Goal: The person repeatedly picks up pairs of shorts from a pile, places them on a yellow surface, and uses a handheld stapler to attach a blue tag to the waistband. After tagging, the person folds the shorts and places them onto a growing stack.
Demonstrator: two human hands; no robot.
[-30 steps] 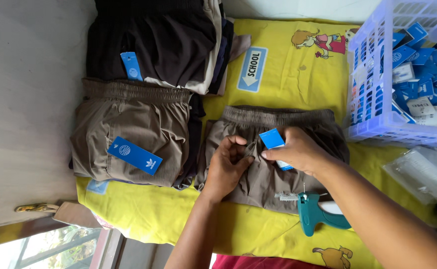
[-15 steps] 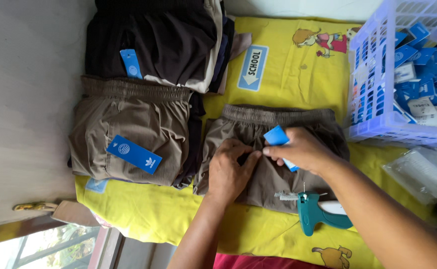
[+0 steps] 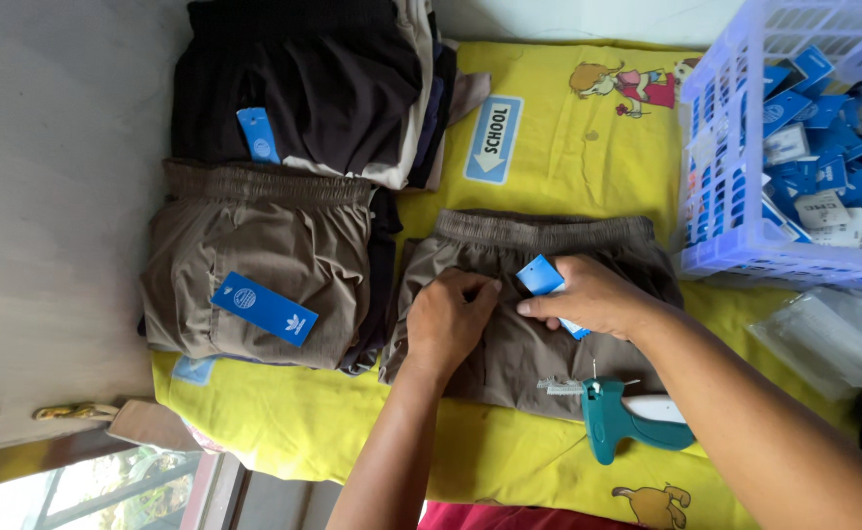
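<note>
Fingers [image 3: 534, 306] of the right hand [image 3: 593, 294] pinch a small blue tag [image 3: 539, 277] by its lower edge, holding it just above a pair of brown shorts [image 3: 539, 353]. Just to the left, the left hand [image 3: 448, 319] rests on the same shorts with its fingers [image 3: 475, 288] curled, bunching the fabric below the elastic waistband. These shorts lie flat on a yellow cloth [image 3: 568, 167] printed with cartoon figures, which covers the surface. Near the right forearm, a teal tagging gun [image 3: 622, 422] lies on the lower edge of the shorts. To the left sits a folded stack of brown shorts [image 3: 254, 255] carrying a long blue tag [image 3: 264, 308], and beyond it a stack of dark shorts [image 3: 303, 79] with another blue tag [image 3: 257, 134]. At the far right a lilac plastic basket [image 3: 716, 147] holds many blue tags, with clear plastic bags [image 3: 829, 339] beside it.
</note>
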